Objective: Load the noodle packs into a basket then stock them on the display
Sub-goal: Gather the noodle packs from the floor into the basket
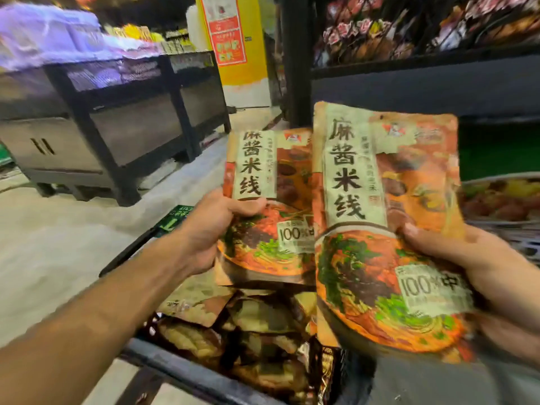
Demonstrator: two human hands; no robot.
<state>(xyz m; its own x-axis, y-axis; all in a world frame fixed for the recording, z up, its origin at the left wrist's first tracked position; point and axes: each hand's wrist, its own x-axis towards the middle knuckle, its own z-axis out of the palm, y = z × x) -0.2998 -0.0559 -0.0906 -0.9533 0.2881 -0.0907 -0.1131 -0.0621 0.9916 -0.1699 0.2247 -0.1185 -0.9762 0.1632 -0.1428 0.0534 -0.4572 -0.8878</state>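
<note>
My left hand (210, 229) grips an orange noodle pack (271, 182) by its left edge, thumb across the front. My right hand (479, 267) holds a second, larger-looking orange noodle pack (380, 214) by its right edge, closer to the camera and overlapping the first. Both packs stand upright, printed side facing me. Below them a dark basket (187, 372) holds several more packs (257, 323) lying in a loose pile.
A black display shelf (423, 68) with packaged goods rises at the right, and a tray of colourful items (502, 200) sits lower right. A dark freezer unit (122, 121) stands at the left across the pale floor (58, 244). A yellow pillar (236, 39) stands behind.
</note>
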